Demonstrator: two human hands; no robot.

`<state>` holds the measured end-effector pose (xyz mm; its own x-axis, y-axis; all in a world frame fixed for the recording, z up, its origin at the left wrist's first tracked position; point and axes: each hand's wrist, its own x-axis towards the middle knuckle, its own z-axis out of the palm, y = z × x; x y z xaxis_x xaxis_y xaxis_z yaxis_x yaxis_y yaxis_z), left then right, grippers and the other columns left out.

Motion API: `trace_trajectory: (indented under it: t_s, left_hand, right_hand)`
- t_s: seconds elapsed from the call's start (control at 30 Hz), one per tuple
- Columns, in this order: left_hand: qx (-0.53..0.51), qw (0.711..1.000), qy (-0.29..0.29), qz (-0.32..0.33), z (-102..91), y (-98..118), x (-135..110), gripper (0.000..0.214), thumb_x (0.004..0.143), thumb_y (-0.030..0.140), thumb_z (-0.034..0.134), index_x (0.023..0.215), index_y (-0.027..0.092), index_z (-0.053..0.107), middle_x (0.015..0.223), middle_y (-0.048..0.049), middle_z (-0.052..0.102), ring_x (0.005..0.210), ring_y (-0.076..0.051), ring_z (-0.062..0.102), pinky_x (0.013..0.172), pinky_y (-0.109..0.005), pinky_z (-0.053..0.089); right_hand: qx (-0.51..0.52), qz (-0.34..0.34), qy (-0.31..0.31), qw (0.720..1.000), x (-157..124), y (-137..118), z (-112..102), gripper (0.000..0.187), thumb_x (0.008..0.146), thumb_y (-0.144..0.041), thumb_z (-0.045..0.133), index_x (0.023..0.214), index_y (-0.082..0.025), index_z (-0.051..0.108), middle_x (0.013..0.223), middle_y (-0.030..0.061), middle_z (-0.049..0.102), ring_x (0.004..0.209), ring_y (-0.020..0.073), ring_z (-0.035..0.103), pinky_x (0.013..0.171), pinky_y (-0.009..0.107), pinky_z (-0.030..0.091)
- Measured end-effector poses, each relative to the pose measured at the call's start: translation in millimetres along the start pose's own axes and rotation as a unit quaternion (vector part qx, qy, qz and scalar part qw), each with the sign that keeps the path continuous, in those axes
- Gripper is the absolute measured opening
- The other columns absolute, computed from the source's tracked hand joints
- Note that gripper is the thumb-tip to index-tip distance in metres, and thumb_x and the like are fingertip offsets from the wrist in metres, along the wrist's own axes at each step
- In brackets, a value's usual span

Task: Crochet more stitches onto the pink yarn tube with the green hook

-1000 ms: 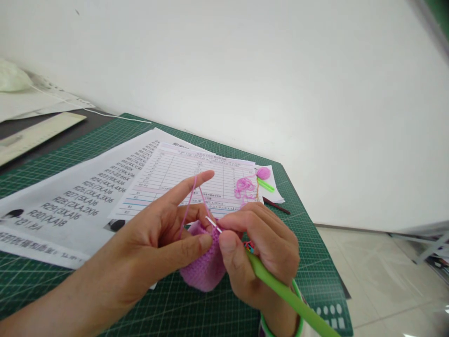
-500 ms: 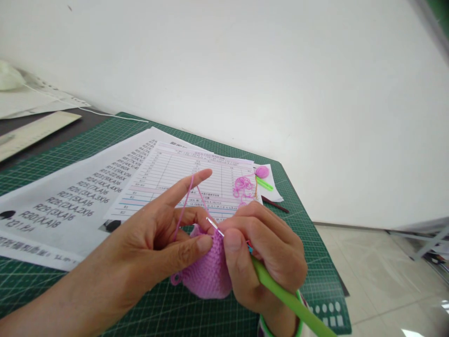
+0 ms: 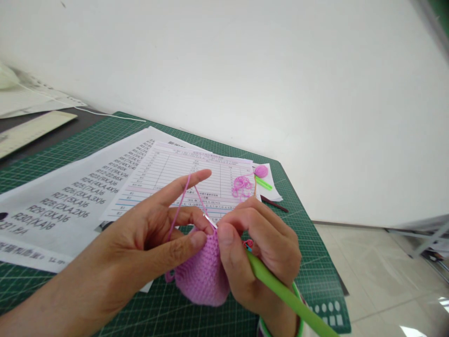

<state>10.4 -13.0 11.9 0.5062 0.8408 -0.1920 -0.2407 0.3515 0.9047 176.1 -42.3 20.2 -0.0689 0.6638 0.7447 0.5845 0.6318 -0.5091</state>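
— The right hand [image 3: 261,255] is clenched around a green plastic-handled crochet hook [image 3: 280,292]; where does it point?

— Its long axis runs up and leftward, metal tip at the rim of the rounded pink crocheted piece [image 3: 203,274].

— And the left hand [image 3: 149,234]?

— It pinches that piece just left of the tip, above the green cutting mat [image 3: 308,234], the pink yarn strand [image 3: 180,203] draped over its raised forefinger.
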Motion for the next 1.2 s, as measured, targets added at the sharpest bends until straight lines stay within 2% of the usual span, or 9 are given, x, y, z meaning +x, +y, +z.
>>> trace_trajectory:
  t_s: [0.17, 0.5, 0.67, 0.83, 1.07, 1.2]
  left_hand:
    - [-0.004, 1.000, -0.006, 0.010, 1.6, 0.2, 0.2, 0.062, 0.079, 0.029, 0.078, 0.133, 0.050, 0.055, 0.074, 0.0049, 0.070, 0.051, -0.007, 0.046, 0.044, -0.012, 0.039]
    - [-0.005, 1.000, -0.017, -0.004, -1.6, -0.1, 1.4, 0.066, 0.079, 0.027, 0.079, 0.134, 0.050, 0.053, 0.080, 0.0037, 0.070, 0.051, -0.005, 0.046, 0.046, -0.012, 0.039]
    - [0.008, 1.000, -0.006, -0.005, -0.7, -0.9, 0.6, 0.065, 0.079, 0.028, 0.079, 0.134, 0.052, 0.053, 0.079, 0.0056, 0.070, 0.053, -0.005, 0.048, 0.047, -0.010, 0.041]
    - [-0.015, 1.000, -0.018, 0.000, -1.1, -2.3, -0.7, 0.064, 0.080, 0.026, 0.079, 0.134, 0.050, 0.054, 0.079, 0.0045, 0.071, 0.059, -0.007, 0.054, 0.051, -0.011, 0.046]
    - [-0.012, 1.000, -0.007, 0.009, -3.9, -6.5, 0.2, 0.064, 0.076, 0.024, 0.082, 0.131, 0.047, 0.058, 0.076, 0.0034, 0.070, 0.053, -0.006, 0.049, 0.046, -0.010, 0.042]
    - [0.001, 1.000, -0.002, -0.011, -5.0, -7.6, 0.2, 0.070, 0.075, 0.028, 0.082, 0.136, 0.046, 0.053, 0.082, 0.0011, 0.071, 0.062, -0.011, 0.058, 0.051, -0.015, 0.048]
  right_hand:
    - [-0.001, 0.010, -0.004, 1.000, 0.8, 1.1, 0.5, 0.020, 0.090, -0.019, 0.053, 0.071, -0.019, 0.056, 0.063, -0.0031, 0.057, 0.057, 0.0094, 0.052, 0.050, 0.025, 0.043]
    - [-0.038, -0.003, 0.017, 0.999, -1.3, 2.8, 1.4, 0.032, 0.090, -0.013, 0.051, 0.061, -0.019, 0.038, 0.059, -0.0045, 0.041, 0.054, 0.0073, 0.040, 0.049, 0.025, 0.034]
    - [-0.049, -0.008, 0.016, 0.999, -1.4, 0.9, 0.6, 0.033, 0.090, -0.013, 0.051, 0.062, -0.020, 0.035, 0.058, -0.0050, 0.038, 0.055, 0.0071, 0.037, 0.049, 0.025, 0.031]
    - [-0.048, -0.002, 0.015, 0.999, -2.7, 0.9, 1.7, 0.035, 0.090, -0.013, 0.051, 0.061, -0.020, 0.033, 0.058, -0.0051, 0.037, 0.054, 0.0065, 0.036, 0.049, 0.025, 0.031]
    - [-0.019, 0.008, 0.007, 1.000, -1.2, 0.9, 1.3, 0.033, 0.091, -0.014, 0.051, 0.061, -0.019, 0.039, 0.058, -0.0048, 0.041, 0.054, 0.0066, 0.039, 0.047, 0.024, 0.032]
    - [0.035, -0.005, 0.022, 0.999, 0.7, -0.2, 0.7, 0.028, 0.092, -0.016, 0.051, 0.064, -0.017, 0.051, 0.059, -0.0033, 0.049, 0.054, 0.0075, 0.046, 0.049, 0.025, 0.037]
